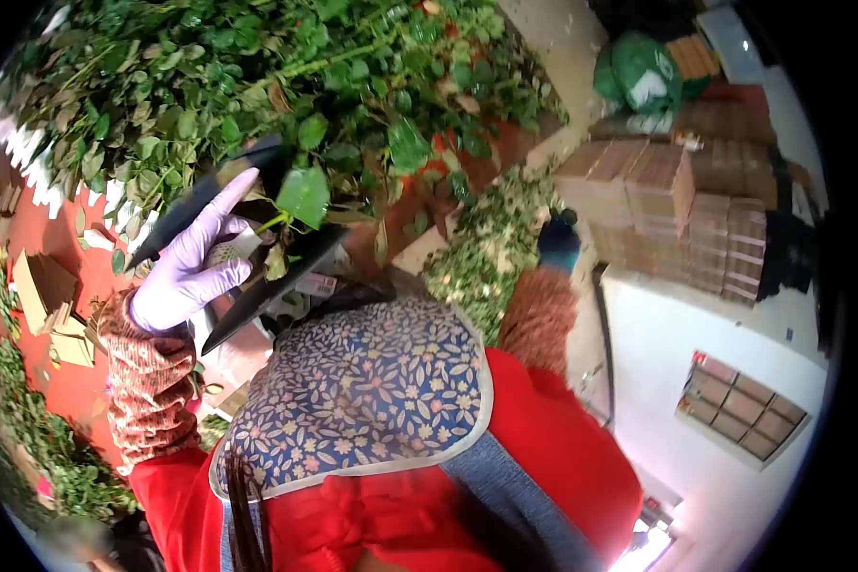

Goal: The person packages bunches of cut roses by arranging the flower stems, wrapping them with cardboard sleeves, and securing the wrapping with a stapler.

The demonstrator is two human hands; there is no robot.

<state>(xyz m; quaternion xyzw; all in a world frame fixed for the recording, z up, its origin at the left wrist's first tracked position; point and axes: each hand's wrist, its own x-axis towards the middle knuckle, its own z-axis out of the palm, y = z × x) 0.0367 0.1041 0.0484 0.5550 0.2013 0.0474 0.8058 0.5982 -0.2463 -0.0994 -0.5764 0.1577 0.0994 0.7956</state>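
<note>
My left hand (pixel 193 272), in a thin lilac glove, is between two black upright plates (pixel 291 276). Its index finger is stretched out and the thumb stands apart from it. A pale, mesh-like thing (pixel 231 250) shows between them; I cannot make out its kind. Just beyond the fingers, a leafy green stem (pixel 275 222) with a large leaf pokes out between the plates. My right hand (pixel 559 243), in a dark blue and teal glove, reaches away at the right, above cut leaves on the floor. Its fingers are dark and foreshortened, so their grip is hidden.
A thick heap of leafy stems (pixel 200 95) covers the red table (pixel 81 224) at the top left. Folded cardboard (pixel 52 300) lies at the left. Leaf litter (pixel 491 243) is on the floor. Stacked cardboard boxes (pixel 639 181) and a green sack (pixel 639 71) stand at the right.
</note>
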